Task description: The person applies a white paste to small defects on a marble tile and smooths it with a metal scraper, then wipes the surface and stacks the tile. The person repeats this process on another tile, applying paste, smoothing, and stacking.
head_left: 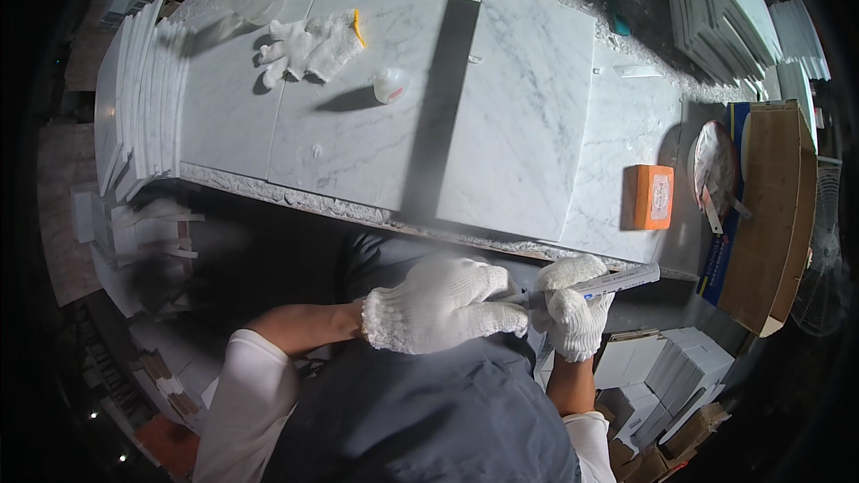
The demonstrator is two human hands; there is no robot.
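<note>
Both of my hands wear white knitted gloves and meet over my lap, just in front of the table's near edge. My right hand (574,311) is closed around a slim, flat, pale grey-white bar with print on it (622,281), which sticks out to the right. My left hand (440,306) points toward it, thumb and fingers drawn together. Between the two hands shows a small greyish piece (528,298), too blurred to name; the left fingertips seem to close on it.
A marble slab (528,107) lies on the marble-topped table (358,143). On the table are spare gloves (313,46), a small white bottle (390,86), an orange block (654,198) and a round pad (713,165). Stacked slabs (148,98) flank the left; a cardboard box (777,206) stands right.
</note>
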